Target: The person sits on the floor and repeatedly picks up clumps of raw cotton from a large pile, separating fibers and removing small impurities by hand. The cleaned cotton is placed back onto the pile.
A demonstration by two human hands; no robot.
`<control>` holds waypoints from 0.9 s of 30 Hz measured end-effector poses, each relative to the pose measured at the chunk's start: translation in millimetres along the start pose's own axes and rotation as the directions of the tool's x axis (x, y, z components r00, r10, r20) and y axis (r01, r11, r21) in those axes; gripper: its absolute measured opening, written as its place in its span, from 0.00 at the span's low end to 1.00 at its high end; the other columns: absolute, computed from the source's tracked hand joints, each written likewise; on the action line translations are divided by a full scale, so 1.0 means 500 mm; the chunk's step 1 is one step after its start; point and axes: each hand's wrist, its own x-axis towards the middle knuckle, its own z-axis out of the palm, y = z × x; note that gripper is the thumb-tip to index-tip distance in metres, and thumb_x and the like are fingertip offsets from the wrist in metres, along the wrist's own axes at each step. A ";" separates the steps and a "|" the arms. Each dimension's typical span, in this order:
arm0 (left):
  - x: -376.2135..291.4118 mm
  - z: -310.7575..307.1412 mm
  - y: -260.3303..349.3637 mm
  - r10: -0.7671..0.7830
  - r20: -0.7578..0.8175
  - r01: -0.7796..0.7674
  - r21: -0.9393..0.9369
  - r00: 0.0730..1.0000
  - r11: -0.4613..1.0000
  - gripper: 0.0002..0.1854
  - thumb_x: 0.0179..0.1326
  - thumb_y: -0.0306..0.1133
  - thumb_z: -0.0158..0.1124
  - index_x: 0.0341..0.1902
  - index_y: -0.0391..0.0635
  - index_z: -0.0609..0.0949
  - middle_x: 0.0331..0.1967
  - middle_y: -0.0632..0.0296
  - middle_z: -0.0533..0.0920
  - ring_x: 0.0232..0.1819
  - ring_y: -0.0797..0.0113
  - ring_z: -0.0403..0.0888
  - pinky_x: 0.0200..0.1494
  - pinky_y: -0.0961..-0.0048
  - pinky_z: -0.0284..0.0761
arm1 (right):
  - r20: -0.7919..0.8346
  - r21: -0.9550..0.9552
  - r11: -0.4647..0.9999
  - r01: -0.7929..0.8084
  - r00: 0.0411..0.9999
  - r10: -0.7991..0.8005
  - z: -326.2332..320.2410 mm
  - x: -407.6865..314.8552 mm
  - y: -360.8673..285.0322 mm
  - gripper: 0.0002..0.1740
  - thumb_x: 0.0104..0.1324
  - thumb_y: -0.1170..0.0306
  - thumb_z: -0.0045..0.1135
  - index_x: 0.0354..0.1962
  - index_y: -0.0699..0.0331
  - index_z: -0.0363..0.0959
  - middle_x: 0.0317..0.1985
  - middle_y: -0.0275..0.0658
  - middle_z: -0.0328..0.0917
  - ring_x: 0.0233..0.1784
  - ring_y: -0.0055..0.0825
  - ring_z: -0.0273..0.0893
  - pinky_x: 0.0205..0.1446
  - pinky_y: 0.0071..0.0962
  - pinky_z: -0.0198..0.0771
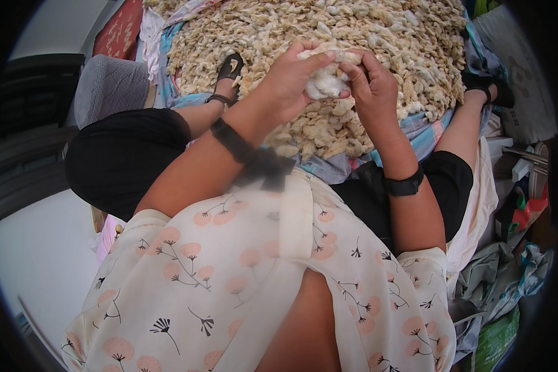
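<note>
My left hand (290, 76) holds a white, fluffy wad of cotton-like fibre (326, 83), its thumb on top and its fingers partly hidden beneath. From the other side my right hand (372, 81) pinches the upper edge of the same wad between thumb and fingers. Both hands are raised over a wide heap of cream and yellowish fibre tufts (325, 135). The heap lies on a blue patterned cloth (418, 135), which shows around its edges.
A grey quilted stool (114, 88) stands at the upper left, near a red printed item (118, 32). My feet in black shoes (231, 67) flank the heap. Plastic bags (497, 335) and mixed items lie at the right, below a large whitish sack (516, 79).
</note>
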 end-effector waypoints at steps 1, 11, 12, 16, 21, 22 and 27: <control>-0.007 0.008 0.001 0.029 -0.008 -0.029 0.058 1.000 0.998 0.20 0.63 0.28 0.60 0.56 0.38 0.69 0.46 0.57 0.78 0.44 0.64 0.81 0.44 0.67 0.81 | 0.010 0.006 1.000 -0.009 1.000 0.009 -0.003 0.002 0.010 0.07 0.66 0.72 0.54 0.41 0.65 0.74 0.18 0.33 0.72 0.20 0.16 0.72 0.21 0.18 0.67; 0.006 -0.024 0.004 0.149 -0.029 -0.134 0.298 0.988 0.945 0.21 0.57 0.21 0.63 0.54 0.35 0.70 0.36 0.56 0.81 0.34 0.67 0.82 0.32 0.73 0.79 | 0.196 0.376 0.908 -0.185 0.974 0.117 0.001 0.001 -0.015 0.11 0.69 0.78 0.43 0.48 0.72 0.67 0.30 0.38 0.75 0.27 0.19 0.75 0.28 0.17 0.72; 0.006 -0.026 0.000 0.124 -0.015 -0.116 0.263 0.992 0.958 0.22 0.56 0.22 0.64 0.54 0.35 0.70 0.36 0.56 0.81 0.34 0.67 0.81 0.32 0.74 0.78 | 0.194 0.374 0.907 -0.194 0.973 0.128 -0.002 0.002 -0.010 0.11 0.69 0.78 0.44 0.47 0.72 0.68 0.29 0.38 0.75 0.27 0.18 0.74 0.28 0.17 0.72; 0.002 -0.013 -0.009 0.115 0.048 -0.124 0.291 0.992 0.949 0.18 0.58 0.25 0.65 0.51 0.38 0.72 0.38 0.59 0.81 0.35 0.70 0.80 0.33 0.76 0.76 | 0.130 0.238 0.953 -0.189 0.978 0.161 -0.023 0.013 0.011 0.09 0.67 0.77 0.48 0.44 0.72 0.71 0.27 0.36 0.75 0.25 0.17 0.73 0.26 0.15 0.70; -0.008 0.008 -0.002 0.107 -0.014 -0.096 0.327 0.994 0.940 0.16 0.59 0.29 0.66 0.49 0.40 0.76 0.39 0.62 0.81 0.36 0.72 0.80 0.32 0.77 0.76 | 0.031 0.098 0.995 -0.027 0.999 0.024 -0.023 0.010 0.021 0.06 0.65 0.74 0.55 0.37 0.70 0.72 0.25 0.35 0.77 0.23 0.15 0.72 0.25 0.15 0.70; -0.012 0.008 0.003 0.086 -0.011 -0.077 0.331 0.996 0.941 0.15 0.59 0.30 0.66 0.49 0.41 0.76 0.39 0.63 0.81 0.37 0.73 0.80 0.32 0.77 0.76 | 0.023 0.182 0.982 -0.047 0.999 0.044 -0.016 0.007 0.013 0.06 0.65 0.74 0.55 0.36 0.69 0.72 0.25 0.35 0.77 0.23 0.16 0.72 0.25 0.15 0.70; -0.009 -0.001 0.000 0.063 -0.017 -0.052 0.365 0.998 0.929 0.14 0.60 0.32 0.65 0.48 0.42 0.78 0.39 0.64 0.82 0.36 0.75 0.80 0.31 0.78 0.76 | 0.054 0.357 0.925 -0.127 0.992 0.115 -0.018 0.013 0.002 0.06 0.65 0.73 0.56 0.32 0.68 0.71 0.24 0.35 0.77 0.23 0.16 0.73 0.25 0.16 0.69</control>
